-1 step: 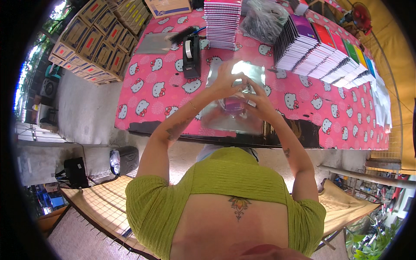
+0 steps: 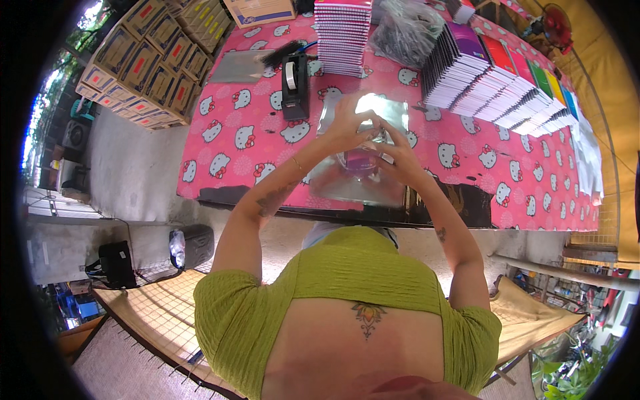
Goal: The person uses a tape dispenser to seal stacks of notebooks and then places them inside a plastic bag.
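Shiny clear plastic sheets or sleeves [image 2: 357, 190] lie in a stack at the near edge of the table, in front of me. My left hand [image 2: 348, 125] is over their upper part, fingers bent and pressed together on the clear plastic. Close beside it on the right, my right hand [image 2: 399, 159] has its fingers curled, thumb and forefinger pinching the plastic near my left fingertips. Between and below the hands a purple item [image 2: 360, 163] shows; glare and the plastic hide its shape. A black tape dispenser [image 2: 295, 90] with a pale roll stands to the left.
A tall notebook stack [image 2: 342, 40] rises at the back, beside a crumpled clear bag [image 2: 407, 33]. Rows of coloured spiral notebooks [image 2: 483, 77] fill the back right. A flat grey plastic pack [image 2: 243, 67] and a black brush [image 2: 280, 53] lie back left. Cartons [image 2: 143, 70] stand beyond the table.
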`<act>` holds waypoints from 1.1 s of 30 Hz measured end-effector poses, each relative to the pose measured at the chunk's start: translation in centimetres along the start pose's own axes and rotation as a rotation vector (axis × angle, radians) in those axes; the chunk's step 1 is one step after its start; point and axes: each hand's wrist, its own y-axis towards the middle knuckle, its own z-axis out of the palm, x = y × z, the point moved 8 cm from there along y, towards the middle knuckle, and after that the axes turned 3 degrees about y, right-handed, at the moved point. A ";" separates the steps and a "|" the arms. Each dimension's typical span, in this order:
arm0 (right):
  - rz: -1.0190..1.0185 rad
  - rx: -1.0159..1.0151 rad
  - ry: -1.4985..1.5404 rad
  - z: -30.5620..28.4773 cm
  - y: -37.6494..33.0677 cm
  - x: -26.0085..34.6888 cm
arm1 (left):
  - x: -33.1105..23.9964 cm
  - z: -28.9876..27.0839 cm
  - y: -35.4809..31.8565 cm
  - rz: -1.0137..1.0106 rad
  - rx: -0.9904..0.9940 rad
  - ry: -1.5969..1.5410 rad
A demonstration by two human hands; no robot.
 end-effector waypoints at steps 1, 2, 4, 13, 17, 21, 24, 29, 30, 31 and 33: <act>-0.003 -0.009 0.003 -0.1 0.0 0.1 | -0.1 -0.1 -0.1 -0.010 -0.020 0.028; -0.010 -0.017 0.007 -0.1 0.0 0.3 | 0.6 -0.1 -0.3 -0.061 -0.068 -0.059; 0.012 -0.037 0.224 -0.3 0.2 -0.3 | 2.2 -0.3 -0.6 -0.162 -0.167 -0.232; 0.548 0.015 0.868 2.3 2.2 -6.0 | 5.7 3.6 -4.6 -0.658 0.279 -1.105; 0.475 0.008 0.849 1.7 3.0 -5.8 | 5.1 3.0 -4.6 -0.619 0.233 -1.088; 0.275 0.095 0.719 0.1 4.7 -3.6 | 4.0 0.7 -4.4 -0.493 0.207 -0.764; 0.088 0.030 0.325 -2.6 3.7 0.5 | 0.7 -2.4 -4.5 -0.177 0.122 -0.351; -0.071 -0.003 0.105 -2.5 2.6 1.6 | -2.9 -2.7 -5.0 0.054 0.081 0.094; -0.119 -0.014 0.075 -2.3 2.4 1.6 | -2.8 -2.6 -5.0 0.063 0.084 0.071; -0.166 -0.024 0.044 -2.2 2.2 1.6 | -2.8 -2.5 -4.9 0.072 0.088 0.047; -0.140 -0.026 0.014 -2.2 2.4 1.7 | -2.1 -2.4 -4.8 0.025 0.086 0.003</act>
